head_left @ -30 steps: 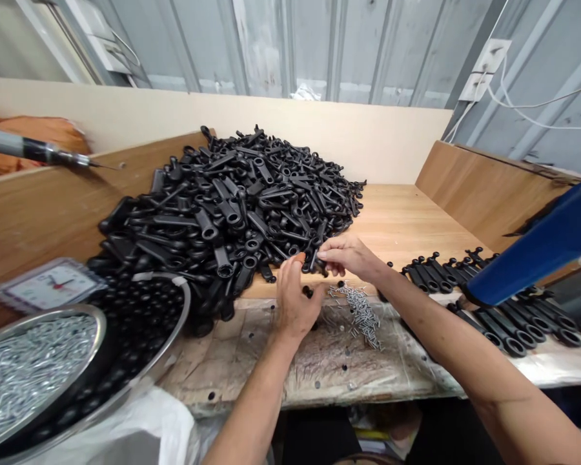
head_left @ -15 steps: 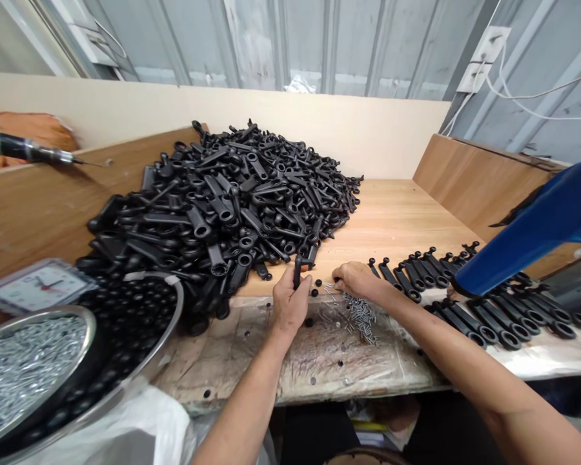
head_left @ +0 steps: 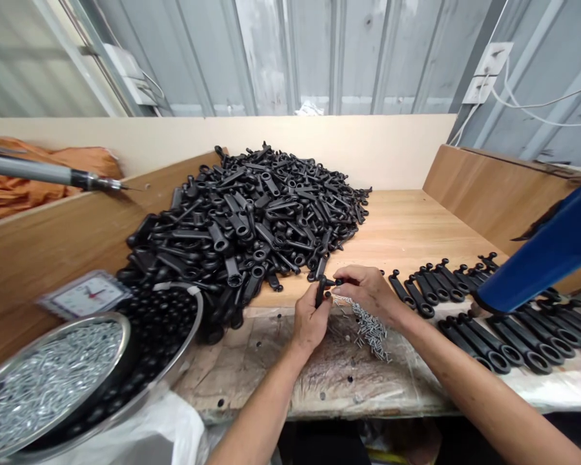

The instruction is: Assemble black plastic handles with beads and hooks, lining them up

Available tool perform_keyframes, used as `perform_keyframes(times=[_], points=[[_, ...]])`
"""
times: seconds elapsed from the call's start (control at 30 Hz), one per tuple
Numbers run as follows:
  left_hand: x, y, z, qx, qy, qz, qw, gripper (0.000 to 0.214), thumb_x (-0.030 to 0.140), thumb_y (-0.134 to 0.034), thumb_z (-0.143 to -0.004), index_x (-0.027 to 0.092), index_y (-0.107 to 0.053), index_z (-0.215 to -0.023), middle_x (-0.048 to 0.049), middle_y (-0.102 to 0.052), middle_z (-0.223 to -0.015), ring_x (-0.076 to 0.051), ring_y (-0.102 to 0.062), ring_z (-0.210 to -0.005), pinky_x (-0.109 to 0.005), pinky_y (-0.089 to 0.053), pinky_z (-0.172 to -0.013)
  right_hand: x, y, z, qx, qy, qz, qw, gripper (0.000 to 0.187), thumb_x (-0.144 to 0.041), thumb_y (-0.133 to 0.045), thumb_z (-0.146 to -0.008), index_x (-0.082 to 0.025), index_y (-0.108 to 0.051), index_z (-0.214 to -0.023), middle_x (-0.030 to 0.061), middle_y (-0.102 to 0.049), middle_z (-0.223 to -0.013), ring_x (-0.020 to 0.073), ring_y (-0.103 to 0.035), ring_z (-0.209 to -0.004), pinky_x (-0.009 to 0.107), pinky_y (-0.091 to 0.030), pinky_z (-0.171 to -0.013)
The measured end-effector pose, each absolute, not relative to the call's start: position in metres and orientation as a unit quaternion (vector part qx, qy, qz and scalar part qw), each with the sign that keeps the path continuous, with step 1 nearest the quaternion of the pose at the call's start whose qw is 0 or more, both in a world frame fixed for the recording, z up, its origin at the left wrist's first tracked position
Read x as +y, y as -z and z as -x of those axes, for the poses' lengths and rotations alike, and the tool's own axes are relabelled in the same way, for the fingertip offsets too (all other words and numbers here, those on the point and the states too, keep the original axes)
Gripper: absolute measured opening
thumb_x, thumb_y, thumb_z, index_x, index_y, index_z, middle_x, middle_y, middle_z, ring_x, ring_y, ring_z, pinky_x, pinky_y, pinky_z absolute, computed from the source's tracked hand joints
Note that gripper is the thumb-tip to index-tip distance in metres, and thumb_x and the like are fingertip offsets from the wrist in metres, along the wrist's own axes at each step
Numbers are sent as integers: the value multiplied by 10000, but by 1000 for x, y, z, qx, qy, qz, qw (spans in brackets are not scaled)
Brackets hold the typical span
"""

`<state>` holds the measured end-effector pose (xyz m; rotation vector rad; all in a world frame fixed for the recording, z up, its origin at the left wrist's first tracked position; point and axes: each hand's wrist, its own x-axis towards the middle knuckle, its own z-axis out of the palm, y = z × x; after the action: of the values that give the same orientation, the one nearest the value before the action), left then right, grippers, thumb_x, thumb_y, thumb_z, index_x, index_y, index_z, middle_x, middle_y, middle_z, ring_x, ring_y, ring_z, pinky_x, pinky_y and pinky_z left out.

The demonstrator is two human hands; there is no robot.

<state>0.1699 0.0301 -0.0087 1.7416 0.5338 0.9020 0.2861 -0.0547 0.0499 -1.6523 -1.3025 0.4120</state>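
My left hand (head_left: 310, 320) is closed around a black plastic handle piece (head_left: 320, 290), held upright just above the bench's front edge. My right hand (head_left: 368, 290) pinches a small black part (head_left: 337, 282) against the top of that handle. Both hands hover in front of a big heap of the same black handles (head_left: 252, 219). A small pile of silver screws (head_left: 370, 326) lies under my right wrist.
Rows of black handles (head_left: 484, 316) lie at the right, under a blue tool body (head_left: 542, 258). At the left stand a metal bowl of silver screws (head_left: 43, 381), a bowl of black knobs (head_left: 162, 323), a clock (head_left: 84, 296) and a hanging screwdriver (head_left: 53, 173).
My left hand drew a handle out of the heap and stood it upright. My right hand dropped to the bench near the screws, then rose to the handle's top with a small black part.
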Motion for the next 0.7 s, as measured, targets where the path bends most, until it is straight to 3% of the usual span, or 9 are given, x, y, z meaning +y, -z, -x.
perform_keyframes(times=[0.37,0.7], points=[[29,13,-171,223,-382,-719,536,192,163,-490,-722,186,-599,-878,39,-542,-655,-123,-479,-615,-218,-358,-583,-55,-30,-277,-403,-306,596,624,186,-244,-644,-656,-176,-676,-826,-44,-551,-555,65,-456,-450,183,-380,-432],[21,12,-173,225,-370,-692,577,46,186,-489,-714,184,-534,-722,50,-495,-600,-112,-455,-584,-221,-362,-578,-54,-21,-273,-357,-306,550,691,226,-268,-655,-665,-165,-690,-863,-38,-572,-497,73,-478,-405,196,-405,-411]])
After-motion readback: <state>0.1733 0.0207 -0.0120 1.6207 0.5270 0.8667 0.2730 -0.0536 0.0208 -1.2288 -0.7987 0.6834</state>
